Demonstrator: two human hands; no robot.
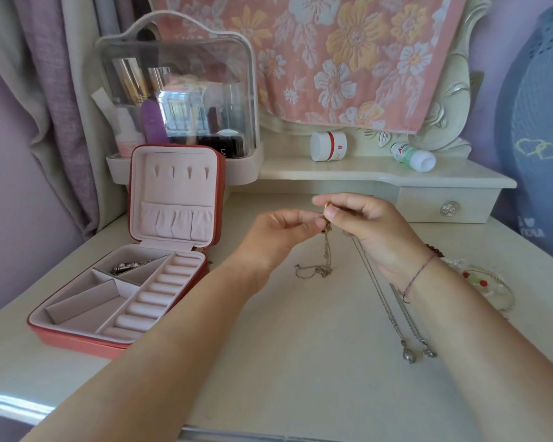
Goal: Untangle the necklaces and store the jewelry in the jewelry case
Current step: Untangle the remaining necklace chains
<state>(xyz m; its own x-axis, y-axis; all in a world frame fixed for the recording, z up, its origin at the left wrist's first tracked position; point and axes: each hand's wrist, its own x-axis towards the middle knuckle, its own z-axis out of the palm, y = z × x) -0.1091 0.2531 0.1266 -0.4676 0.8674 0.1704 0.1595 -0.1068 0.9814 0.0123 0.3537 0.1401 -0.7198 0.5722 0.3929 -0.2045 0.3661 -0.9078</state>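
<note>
Two pinch grips: left hand [278,237], right hand [364,224] on fine metal chain [327,250] (tail coiled).

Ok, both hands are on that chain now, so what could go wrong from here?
1. The chain hangs pinched between the left hand and right hand, its lower end bunched on the table. Pulling hard may tighten that bunch into a knot.
2. Two necklaces lie close by the right wrist. A sweep of that arm could drag them into the chain and tangle them again.
</note>
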